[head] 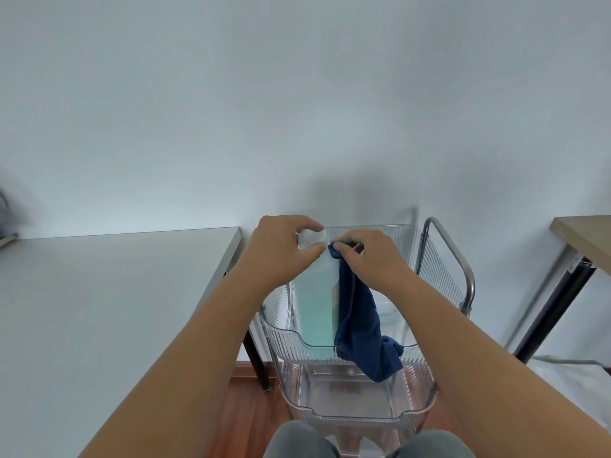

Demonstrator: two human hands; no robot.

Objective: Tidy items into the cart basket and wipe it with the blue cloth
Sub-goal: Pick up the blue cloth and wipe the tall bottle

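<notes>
A tall translucent bottle of teal liquid (316,305) stands upright in the clear ribbed top basket (277,328) of the cart. My left hand (281,249) grips its white cap at the top. My right hand (373,259) pinches a corner of the dark blue cloth (362,328) right beside the cap; the cloth hangs down along the bottle's right side and drapes over the basket's front rim. A clear container with a blue mark (390,314) lies in the basket behind the cloth, partly hidden.
A grey table (115,292) stands to the left, touching the cart. The cart's metal handle (459,259) rises at right. A lower clear basket (357,401) sits beneath. A wooden-topped table (585,239) is at far right. White wall behind.
</notes>
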